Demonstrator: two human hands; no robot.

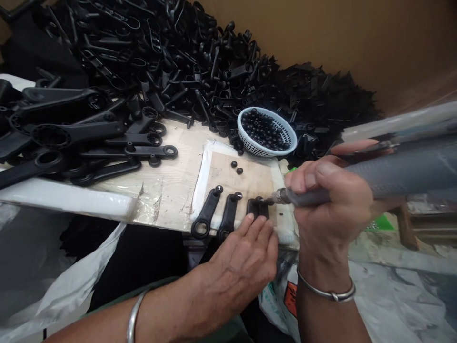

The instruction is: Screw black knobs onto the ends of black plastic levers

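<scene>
My left hand point(252, 250) lies with fingers stretched out over black crank handles point(253, 207) at the front of a padded board point(210, 164). Its fingertips press on them, and their lower ends are hidden under it. In my right hand point(333, 195) is a grey power screwdriver point(400, 166), its metal nose point(282, 196) pointing left at the knob end of the handle. The exact contact at the tip is blurred. Left of my fingers lie two more crank handles, one point(207, 212) with a ring end and one point(228, 214) partly by my hand. Two small black knobs point(236, 167) lie farther back.
A light blue basket point(241, 126) full of black knobs stands behind the board. A large heap of black plastic parts point(160, 62) rises at the back. More long black handles point(78, 133) lie at left. Plastic bags point(392, 295) hang at the front right.
</scene>
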